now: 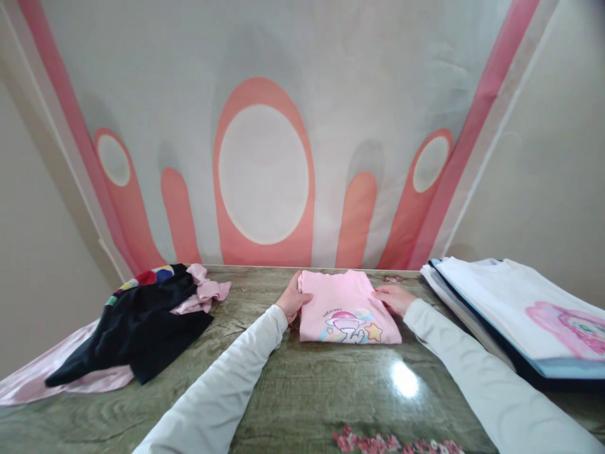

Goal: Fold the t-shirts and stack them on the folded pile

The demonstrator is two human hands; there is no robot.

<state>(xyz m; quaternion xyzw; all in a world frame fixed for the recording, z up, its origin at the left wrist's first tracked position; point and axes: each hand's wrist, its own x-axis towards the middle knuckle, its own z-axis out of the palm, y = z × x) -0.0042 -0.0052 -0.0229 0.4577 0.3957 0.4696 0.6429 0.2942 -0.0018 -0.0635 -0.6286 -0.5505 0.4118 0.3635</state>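
A pink T-shirt (338,296), folded into a rough rectangle, lies on the table with its cartoon and star print facing up. My left hand (292,299) grips its left edge, thumb on top and the other fingers partly hidden behind and under the cloth. At the opposite edge, my right hand (393,299) holds the shirt's right side, its fingertips partly tucked under the fabric. Both hands are closed on the shirt, which rests flat between them.
On the right is a stack of folded shirts (501,296), a white one uppermost. A loose heap of black and pink clothes (161,315) lies at left, partly over the edge. The wood-patterned table (302,397) meets a decorated wall (198,94) behind.
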